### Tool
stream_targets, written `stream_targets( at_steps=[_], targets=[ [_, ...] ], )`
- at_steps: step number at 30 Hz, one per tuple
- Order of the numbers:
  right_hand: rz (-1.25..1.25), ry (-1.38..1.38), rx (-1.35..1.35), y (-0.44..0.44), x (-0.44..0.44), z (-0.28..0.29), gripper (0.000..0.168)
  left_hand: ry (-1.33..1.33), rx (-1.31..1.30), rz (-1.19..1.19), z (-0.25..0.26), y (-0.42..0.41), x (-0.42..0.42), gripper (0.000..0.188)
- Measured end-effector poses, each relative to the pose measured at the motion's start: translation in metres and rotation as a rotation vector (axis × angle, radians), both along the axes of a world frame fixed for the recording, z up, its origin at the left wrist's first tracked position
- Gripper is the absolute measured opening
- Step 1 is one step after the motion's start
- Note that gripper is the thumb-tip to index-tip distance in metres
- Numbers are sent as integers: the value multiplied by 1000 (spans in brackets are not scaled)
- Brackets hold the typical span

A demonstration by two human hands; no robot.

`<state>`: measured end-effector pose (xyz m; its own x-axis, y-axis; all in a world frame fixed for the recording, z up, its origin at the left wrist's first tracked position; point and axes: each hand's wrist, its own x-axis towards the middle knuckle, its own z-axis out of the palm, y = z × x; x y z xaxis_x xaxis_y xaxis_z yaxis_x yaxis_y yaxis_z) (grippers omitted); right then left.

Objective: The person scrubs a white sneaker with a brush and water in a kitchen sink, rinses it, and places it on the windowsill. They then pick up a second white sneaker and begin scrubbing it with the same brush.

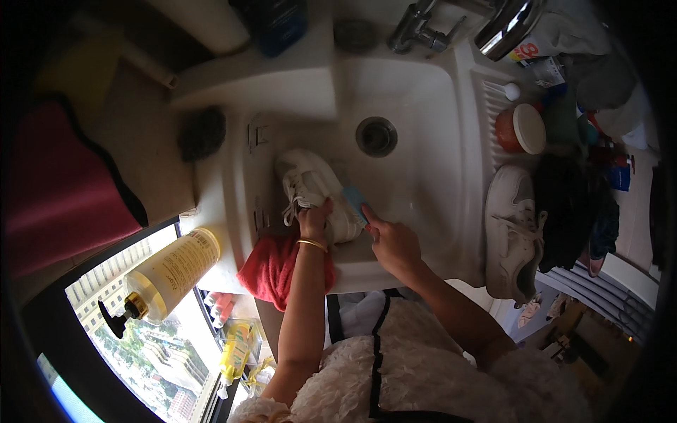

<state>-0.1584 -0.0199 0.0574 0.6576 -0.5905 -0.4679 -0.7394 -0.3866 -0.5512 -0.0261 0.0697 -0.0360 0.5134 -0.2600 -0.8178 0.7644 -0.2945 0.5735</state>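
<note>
A white lace-up shoe (312,172) rests in the left part of a white sink (433,174). My left hand (316,221), with a gold bangle at the wrist, grips the shoe by its opening; the fingertips are partly hidden. In my right hand (394,240) is a light blue scrubbing brush (355,201), touching the side of the shoe with one finger stretched along its back. A red cloth (270,269) hangs over the sink's front edge under my left forearm. The matching-looking white shoe (512,232) lies on the right rim of the sink.
A chrome faucet (412,31) stands behind the basin, near the drain (376,136). On the ribbed right ledge sits a red tub with a white lid (529,128). A large pump bottle (172,272) stands at the left by the window. A dark scouring pad (202,133) lies on the left ledge.
</note>
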Motion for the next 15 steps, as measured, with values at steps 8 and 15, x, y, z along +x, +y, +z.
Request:
stream_targets(
  at_steps=[8, 15],
  targets=[
    [15, -212, -165, -33, 91, -73, 43, 8, -45, 2, 4, -2, 2, 33],
    [3, 49, -52, 8, -3, 1, 44, -9, -57, 24, -10, 2, -2, 38]
  ],
)
